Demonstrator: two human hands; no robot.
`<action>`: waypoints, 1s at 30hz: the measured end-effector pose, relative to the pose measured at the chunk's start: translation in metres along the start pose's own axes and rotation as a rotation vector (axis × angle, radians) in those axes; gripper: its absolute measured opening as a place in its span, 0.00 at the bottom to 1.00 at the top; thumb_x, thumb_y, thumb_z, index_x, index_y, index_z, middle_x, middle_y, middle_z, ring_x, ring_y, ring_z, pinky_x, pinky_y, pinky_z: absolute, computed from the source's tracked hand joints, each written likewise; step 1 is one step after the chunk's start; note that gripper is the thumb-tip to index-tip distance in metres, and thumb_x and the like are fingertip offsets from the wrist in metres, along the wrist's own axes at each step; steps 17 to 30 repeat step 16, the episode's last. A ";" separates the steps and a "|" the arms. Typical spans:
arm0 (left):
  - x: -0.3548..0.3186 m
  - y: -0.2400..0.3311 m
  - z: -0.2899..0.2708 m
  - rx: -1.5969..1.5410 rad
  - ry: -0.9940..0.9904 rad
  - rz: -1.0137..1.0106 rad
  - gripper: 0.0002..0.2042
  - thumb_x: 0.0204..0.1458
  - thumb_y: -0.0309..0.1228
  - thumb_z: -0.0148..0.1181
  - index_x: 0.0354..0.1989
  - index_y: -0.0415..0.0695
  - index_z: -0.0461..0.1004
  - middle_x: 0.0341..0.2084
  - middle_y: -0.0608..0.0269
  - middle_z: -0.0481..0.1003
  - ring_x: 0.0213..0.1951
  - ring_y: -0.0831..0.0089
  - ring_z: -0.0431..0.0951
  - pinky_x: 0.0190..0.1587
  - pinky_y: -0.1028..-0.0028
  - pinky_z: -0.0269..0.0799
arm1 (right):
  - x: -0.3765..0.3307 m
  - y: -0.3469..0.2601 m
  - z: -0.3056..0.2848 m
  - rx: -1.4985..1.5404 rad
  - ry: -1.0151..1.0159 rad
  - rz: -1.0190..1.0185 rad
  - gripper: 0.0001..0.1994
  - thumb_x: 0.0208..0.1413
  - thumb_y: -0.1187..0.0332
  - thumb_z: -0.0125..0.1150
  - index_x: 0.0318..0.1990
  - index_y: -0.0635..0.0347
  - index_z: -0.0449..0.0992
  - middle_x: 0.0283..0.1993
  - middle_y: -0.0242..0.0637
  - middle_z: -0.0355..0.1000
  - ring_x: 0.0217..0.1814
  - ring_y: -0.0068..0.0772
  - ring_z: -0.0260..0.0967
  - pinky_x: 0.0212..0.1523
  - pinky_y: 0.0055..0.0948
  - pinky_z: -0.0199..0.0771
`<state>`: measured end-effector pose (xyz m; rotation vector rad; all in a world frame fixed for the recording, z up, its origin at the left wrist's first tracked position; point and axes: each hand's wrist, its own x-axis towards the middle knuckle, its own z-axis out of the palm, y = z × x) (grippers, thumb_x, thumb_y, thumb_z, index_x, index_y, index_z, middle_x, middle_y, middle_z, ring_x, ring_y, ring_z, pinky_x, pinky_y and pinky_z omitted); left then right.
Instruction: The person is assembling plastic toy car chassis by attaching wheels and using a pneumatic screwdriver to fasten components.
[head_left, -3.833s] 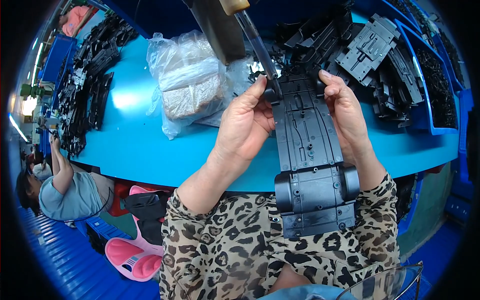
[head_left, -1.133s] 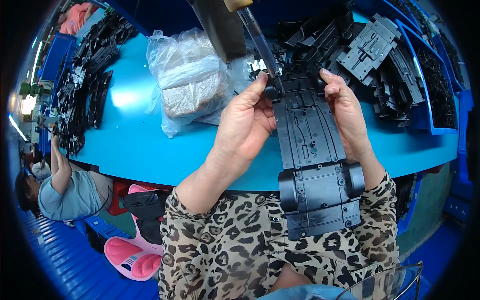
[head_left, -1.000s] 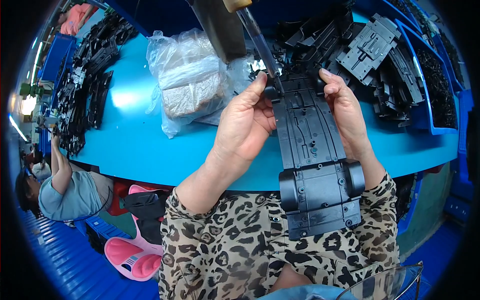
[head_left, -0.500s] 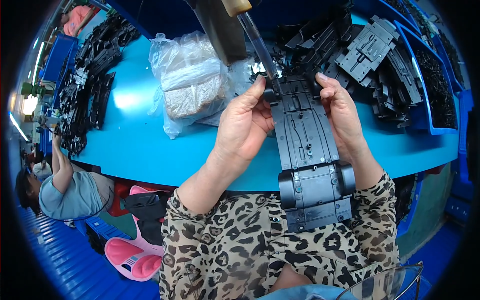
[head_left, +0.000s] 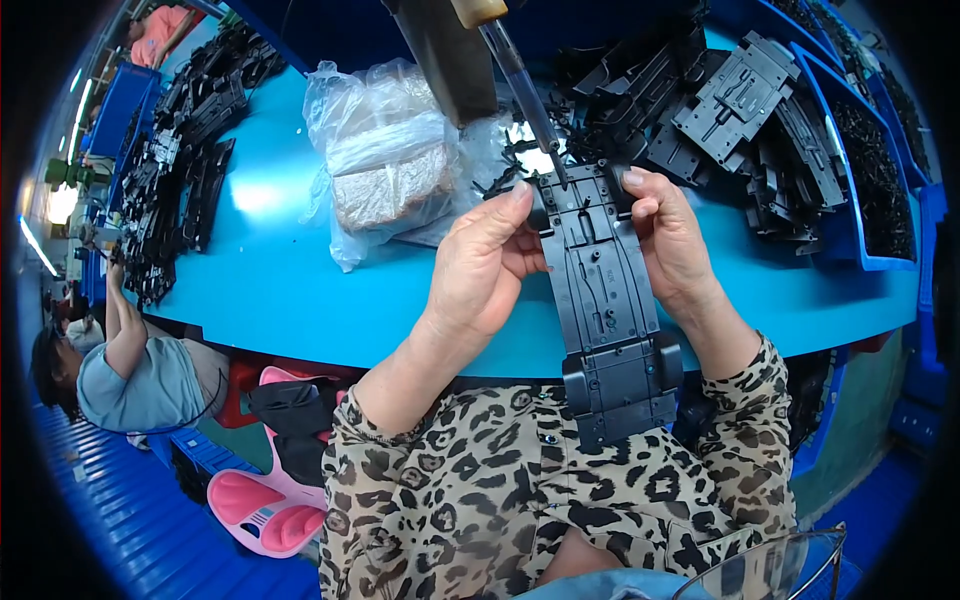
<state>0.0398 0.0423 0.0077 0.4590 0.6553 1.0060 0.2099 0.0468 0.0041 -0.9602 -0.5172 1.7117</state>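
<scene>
Between my two hands is a long black plastic chassis plate with wheel arches at both ends. Its near end reaches down in front of my patterned shirt. My left hand grips the far left wheel arch, thumb on top and fingers curled beneath. On the far right arch, my right hand closes in the same way. A slim driver-like tool with a clear sleeve comes down from above, its thin tip over the far end of the plate. Whether the tip touches the plate I cannot tell.
A plastic-wrapped block lies left of my hands on the blue table. More black chassis plates pile up at the right, beside a blue bin of small dark parts. Black parts line the left, where another person sits.
Both hands have shifted the chassis plate slightly, and its near end has swung up and a little left. The tool tip now appears lower, over the plate's far end.
</scene>
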 end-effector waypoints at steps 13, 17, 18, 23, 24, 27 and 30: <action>-0.033 -0.002 -0.021 0.041 0.123 0.004 0.11 0.49 0.37 0.50 0.27 0.41 0.70 0.21 0.66 0.71 0.21 0.79 0.69 0.23 0.80 0.66 | -0.009 0.016 0.007 -0.139 -0.002 0.163 0.19 0.43 0.65 0.56 0.42 0.66 0.61 0.15 0.23 0.58 0.12 0.15 0.56 0.07 0.17 0.58; -0.048 0.001 -0.031 0.006 0.153 0.051 0.11 0.49 0.37 0.49 0.29 0.40 0.70 0.23 0.66 0.72 0.22 0.79 0.70 0.24 0.80 0.66 | -0.006 0.019 0.022 -0.138 -0.162 0.231 0.19 0.43 0.66 0.55 0.42 0.66 0.61 0.15 0.22 0.57 0.12 0.15 0.56 0.07 0.17 0.58; -0.048 0.001 -0.031 0.006 0.153 0.051 0.11 0.49 0.37 0.49 0.29 0.40 0.70 0.23 0.66 0.72 0.22 0.79 0.70 0.24 0.80 0.66 | -0.006 0.019 0.022 -0.138 -0.162 0.231 0.19 0.43 0.66 0.55 0.42 0.66 0.61 0.15 0.22 0.57 0.12 0.15 0.56 0.07 0.17 0.58; -0.048 0.001 -0.031 0.006 0.153 0.051 0.11 0.49 0.37 0.49 0.29 0.40 0.70 0.23 0.66 0.72 0.22 0.79 0.70 0.24 0.80 0.66 | -0.006 0.019 0.022 -0.138 -0.162 0.231 0.19 0.43 0.66 0.55 0.42 0.66 0.61 0.15 0.22 0.57 0.12 0.15 0.56 0.07 0.17 0.58; -0.048 0.001 -0.031 0.006 0.153 0.051 0.11 0.49 0.37 0.49 0.29 0.40 0.70 0.23 0.66 0.72 0.22 0.79 0.70 0.24 0.80 0.66 | -0.006 0.019 0.022 -0.138 -0.162 0.231 0.19 0.43 0.66 0.55 0.42 0.66 0.61 0.15 0.22 0.57 0.12 0.15 0.56 0.07 0.17 0.58; -0.048 0.001 -0.031 0.006 0.153 0.051 0.11 0.49 0.37 0.49 0.29 0.40 0.70 0.23 0.66 0.72 0.22 0.79 0.70 0.24 0.80 0.66 | -0.006 0.019 0.022 -0.138 -0.162 0.231 0.19 0.43 0.66 0.55 0.42 0.66 0.61 0.15 0.22 0.57 0.12 0.15 0.56 0.07 0.17 0.58; -0.048 0.001 -0.031 0.006 0.153 0.051 0.11 0.49 0.37 0.49 0.29 0.40 0.70 0.23 0.66 0.72 0.22 0.79 0.70 0.24 0.80 0.66 | -0.006 0.019 0.022 -0.138 -0.162 0.231 0.19 0.43 0.66 0.55 0.42 0.66 0.61 0.15 0.22 0.57 0.12 0.15 0.56 0.07 0.17 0.58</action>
